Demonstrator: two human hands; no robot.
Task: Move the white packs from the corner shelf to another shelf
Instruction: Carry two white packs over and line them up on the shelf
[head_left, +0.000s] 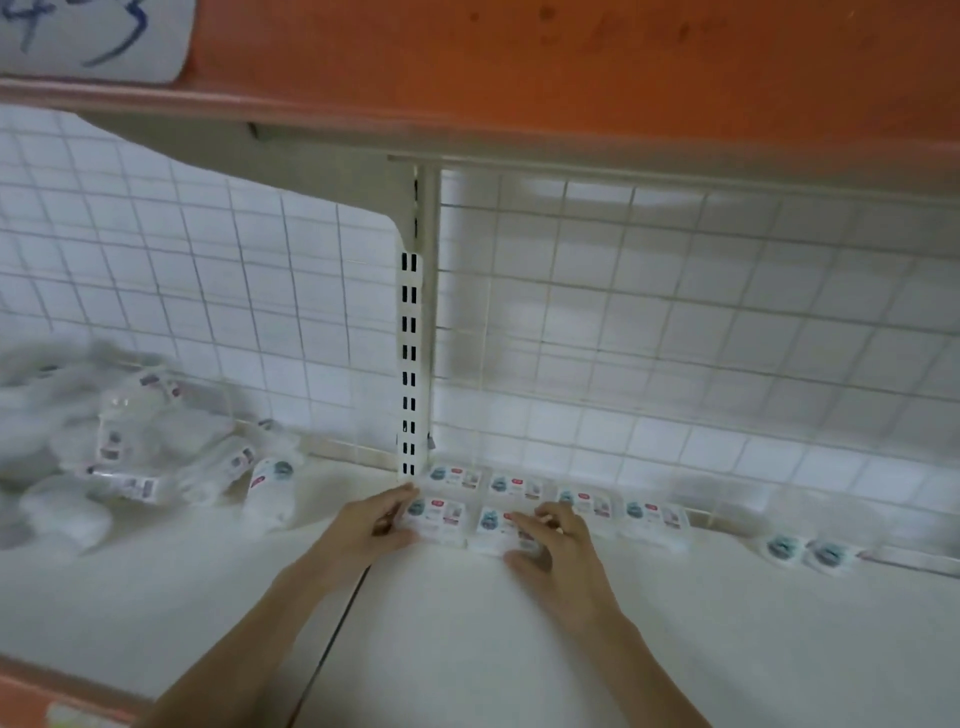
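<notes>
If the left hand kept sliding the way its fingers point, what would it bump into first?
The left hand points up and right, toward the shelf's back. It already touches the front pack; straight on, it would probably meet the white slotted post or the pack just behind. Depth is unclear.

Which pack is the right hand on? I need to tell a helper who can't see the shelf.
Find the slotted upright post at the back. Right of its foot, white packs lie in two rows. The right hand rests on the front row's second pack, the only one under that hand's fingers.
</notes>
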